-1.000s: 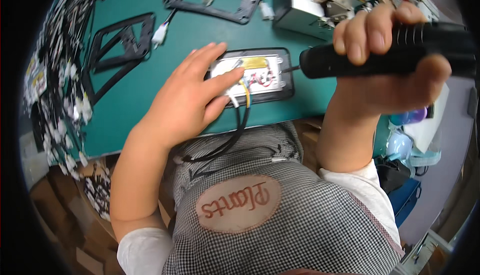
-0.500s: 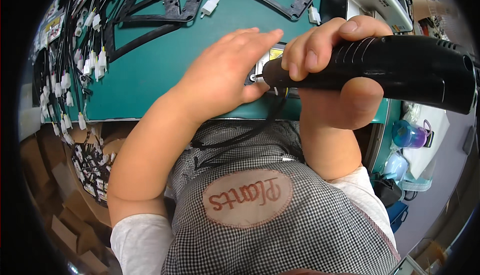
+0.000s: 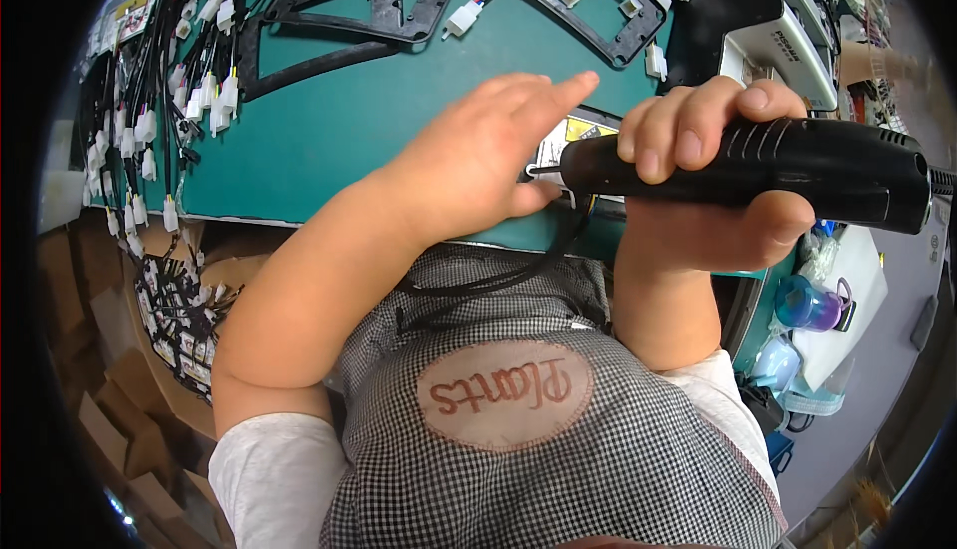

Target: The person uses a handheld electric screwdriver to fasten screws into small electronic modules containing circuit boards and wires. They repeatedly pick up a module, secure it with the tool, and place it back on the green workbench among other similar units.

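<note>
In my right hand (image 3: 713,155) is a black electric screwdriver (image 3: 797,170), fingers wrapped over its top and thumb beneath. Its thin bit points left to a pale round spot on the end of a flat part (image 3: 590,128) with a silver and yellow label, lying near the bench's front edge. I cannot tell whether the bit touches it. My left hand (image 3: 478,150) holds that part's left end, thumb at the near side, fingers stretched along the far side; the palm hides some of it. A black cable (image 3: 560,250) hangs from the part over the edge onto my apron.
Black plastic frames (image 3: 429,10) and another frame (image 3: 628,45) with white connectors lie farther back on the green bench (image 3: 349,120). Bundles of wires with white plugs (image 3: 224,100) hang at the left. A white-and-black box (image 3: 778,50) stands back right; a blue-purple bottle (image 3: 807,302) is at right.
The whole view has shifted, so the bench and hands appear farther right and lower. More of the screwdriver's bit now shows. Both hands keep their grips.
</note>
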A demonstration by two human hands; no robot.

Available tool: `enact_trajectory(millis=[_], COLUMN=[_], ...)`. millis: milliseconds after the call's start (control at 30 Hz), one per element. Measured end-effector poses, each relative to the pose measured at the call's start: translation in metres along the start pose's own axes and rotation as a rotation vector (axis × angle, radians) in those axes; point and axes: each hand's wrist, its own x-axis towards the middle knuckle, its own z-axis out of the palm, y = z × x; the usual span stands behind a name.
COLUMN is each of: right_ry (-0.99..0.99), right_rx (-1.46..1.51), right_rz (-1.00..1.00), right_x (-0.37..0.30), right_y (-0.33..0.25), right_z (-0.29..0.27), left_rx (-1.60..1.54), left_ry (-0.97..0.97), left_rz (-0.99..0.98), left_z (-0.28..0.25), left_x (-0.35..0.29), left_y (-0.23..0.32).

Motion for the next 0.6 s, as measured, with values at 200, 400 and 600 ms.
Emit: enact_trajectory(millis=[200, 400, 600], right_ry=[0.113, 0.151, -0.003], right_rx=[-0.050, 0.008, 0.062], right_rz=[-0.014, -0.070, -0.150], right_x=[-0.006, 0.000, 0.010], right_y=[0.010, -0.004, -0.021], right_z=[0.007, 0.004, -0.002], left_rx=[0.014, 0.135, -0.087], left_ry=[-0.012, 0.040, 0.093], left_rz=[-0.005, 0.030, -0.126], left_z=[-0.003, -0.017, -0.031], left_x=[0.001, -0.003, -0.016], left_y=[0.002, 0.008, 0.023])
